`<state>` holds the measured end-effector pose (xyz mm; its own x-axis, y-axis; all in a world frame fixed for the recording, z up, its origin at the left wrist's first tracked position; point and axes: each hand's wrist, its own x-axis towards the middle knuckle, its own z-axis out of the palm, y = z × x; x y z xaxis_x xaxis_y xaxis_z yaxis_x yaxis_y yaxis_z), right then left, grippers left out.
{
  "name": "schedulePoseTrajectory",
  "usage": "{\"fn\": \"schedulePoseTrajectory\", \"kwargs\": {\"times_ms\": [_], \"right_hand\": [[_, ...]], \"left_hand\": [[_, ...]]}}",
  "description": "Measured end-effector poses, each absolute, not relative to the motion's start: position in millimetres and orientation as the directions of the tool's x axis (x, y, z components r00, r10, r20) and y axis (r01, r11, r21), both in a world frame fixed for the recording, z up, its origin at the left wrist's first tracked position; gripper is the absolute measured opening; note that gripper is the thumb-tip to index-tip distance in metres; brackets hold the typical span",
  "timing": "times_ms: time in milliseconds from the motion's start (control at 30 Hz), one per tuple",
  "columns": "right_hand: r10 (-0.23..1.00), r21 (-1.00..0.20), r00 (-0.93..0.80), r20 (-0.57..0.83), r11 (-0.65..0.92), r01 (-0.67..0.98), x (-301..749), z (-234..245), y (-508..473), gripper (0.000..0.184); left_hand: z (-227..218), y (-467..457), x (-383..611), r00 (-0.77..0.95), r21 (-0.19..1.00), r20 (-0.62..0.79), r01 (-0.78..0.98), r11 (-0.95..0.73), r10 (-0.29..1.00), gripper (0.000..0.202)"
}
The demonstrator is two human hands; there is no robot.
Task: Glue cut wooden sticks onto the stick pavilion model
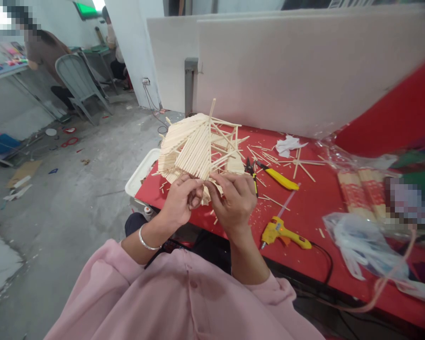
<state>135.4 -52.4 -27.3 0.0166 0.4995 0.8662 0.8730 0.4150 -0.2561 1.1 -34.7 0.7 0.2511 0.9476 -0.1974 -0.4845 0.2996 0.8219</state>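
Observation:
A model built of thin wooden sticks [194, 151], with a peaked, roof-like top, stands on the red table in front of me. Its left slope is closely covered with sticks, while the right side shows open framing. My left hand [185, 196], a silver bangle on its wrist, is closed in a pinch at the model's near edge. Close beside it, my right hand [233, 196] pinches with thumb and forefinger at the same edge. Whatever lies between the fingertips is too small to make out. A yellow glue gun [283, 233] rests right of my right hand, a glue stick in its back.
Yellow-handled pliers [278, 177], loose sticks [301, 163], and crumpled tissue [289, 145] lie on the red table [315, 198]. Bundled sticks [357, 191] and a plastic bag [363, 241] are at right. White boards [304, 71] lean behind. Two people sit at far left near a chair [78, 78].

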Motion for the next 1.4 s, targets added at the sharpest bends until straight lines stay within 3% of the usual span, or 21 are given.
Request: {"fn": "schedulePoseTrajectory", "kwargs": {"times_ms": [500, 667, 800, 1100, 1267, 1333, 1400], "right_hand": [[0.511, -0.307, 0.041, 0.859, 0.449, 0.839, 136.6, -19.8, -72.8, 0.012], [0.662, -0.475, -0.045, 0.748, 0.582, 0.66, 137.2, -17.5, -85.8, 0.014], [0.744, -0.61, -0.039, 0.667, 0.576, 0.544, 137.9, -19.3, -90.6, 0.013], [0.815, -0.676, -0.101, 0.571, 0.536, 0.506, 151.8, -25.2, -113.5, 0.018], [0.894, -0.661, -0.035, 0.447, 0.356, 0.66, 174.9, -55.7, -134.0, 0.022], [0.931, -0.579, 0.055, 0.361, 0.177, 0.796, 185.7, -69.5, -134.7, 0.026], [0.954, -0.421, 0.174, 0.242, -0.058, 0.905, 195.3, -81.0, -129.2, 0.027]], "left_hand": [[-3.7, -46.4, -7.9, 0.304, 0.812, -0.224, -0.467, 0.35, 0.926, 0.02], [-6.3, -57.6, -17.6, 0.382, 0.786, -0.257, -0.452, 0.422, 0.888, 0.025], [-7.6, -61.9, -21.0, 0.487, 0.776, -0.236, -0.427, 0.464, 0.841, 0.034], [-18.3, -79.7, -16.7, 0.533, 0.797, -0.265, -0.347, 0.493, 0.804, 0.038], [-45.5, -95.9, 7.3, 0.552, 0.729, -0.4, -0.293, 0.619, 0.732, 0.037], [-57.9, -98.1, 18.7, 0.542, 0.695, -0.446, -0.292, 0.657, 0.712, 0.034], [-69.0, -97.3, 28.8, 0.485, 0.682, -0.479, -0.32, 0.658, 0.732, 0.035]]}}
